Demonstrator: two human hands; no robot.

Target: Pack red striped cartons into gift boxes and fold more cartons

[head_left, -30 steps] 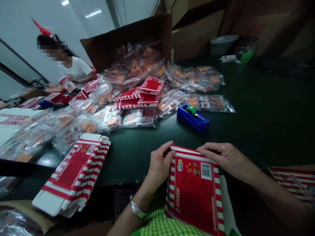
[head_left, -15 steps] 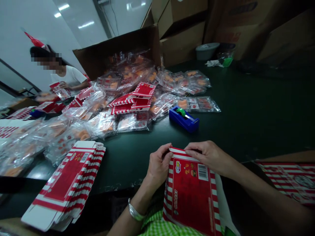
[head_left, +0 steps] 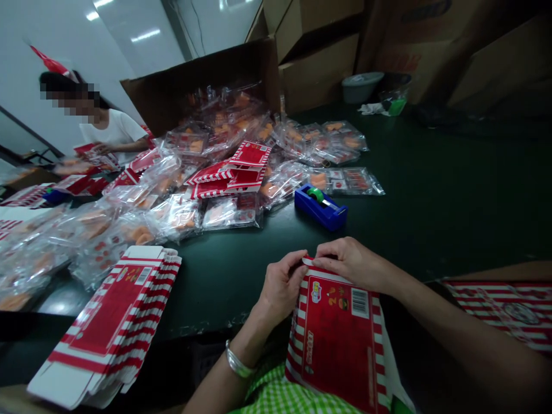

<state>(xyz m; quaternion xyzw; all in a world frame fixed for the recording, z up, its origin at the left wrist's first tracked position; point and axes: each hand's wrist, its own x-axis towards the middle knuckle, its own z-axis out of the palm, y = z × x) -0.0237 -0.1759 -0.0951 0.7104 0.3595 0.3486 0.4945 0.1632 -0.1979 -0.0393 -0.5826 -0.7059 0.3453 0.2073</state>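
A red-and-white striped cardboard box [head_left: 336, 345], with a barcode and small food pictures, stands tilted over my lap. My left hand [head_left: 282, 284] pinches its upper left corner between thumb and fingers. Across the top edge, my right hand [head_left: 351, 261] has its fingers closed on the white-and-red flap, close to the left fingertips. A white flap shows along the box's right side. Beyond my hands on the table sits a blue tape dispenser [head_left: 321, 210] with a green roll.
A stack of flattened striped boxes [head_left: 107, 322] leans at the table's left edge. Clear bags of orange toy food [head_left: 224, 132] heap toward a large carton [head_left: 198, 72]. Striped card [head_left: 504, 310] lies at right. A co-worker [head_left: 110, 132] handles red packaging across the table.
My right hand has slid left along the box's top edge, nearer my left fingers. The view has shifted slightly; both hands keep hold of the box.
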